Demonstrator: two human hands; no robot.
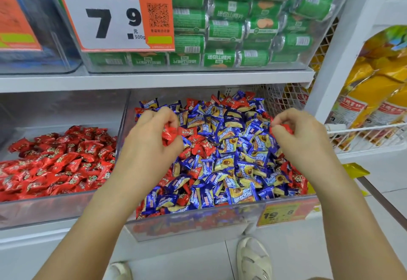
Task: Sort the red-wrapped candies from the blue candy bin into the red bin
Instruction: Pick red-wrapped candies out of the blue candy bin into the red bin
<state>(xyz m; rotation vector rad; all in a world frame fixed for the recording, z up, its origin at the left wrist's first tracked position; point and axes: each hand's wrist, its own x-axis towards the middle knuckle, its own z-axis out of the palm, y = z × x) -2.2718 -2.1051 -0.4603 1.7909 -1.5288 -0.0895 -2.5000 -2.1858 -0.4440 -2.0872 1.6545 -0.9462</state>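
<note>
Tags read "7.9 元/500g" (113,16) and "19.8" (278,213) — left hand (149,143) and right hand (301,136) each pinch red candies (170,133) over the blue bin (193,224)

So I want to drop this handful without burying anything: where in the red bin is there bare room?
The red bin has bare floor along its back, behind the red candies, and at its far left corner. Its front is crowded. The blue candy bin is heaped full under both hands.

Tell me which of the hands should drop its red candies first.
Probably left: the left hand grips red candies right beside the red bin; the right hand is across the blue bin.
</note>
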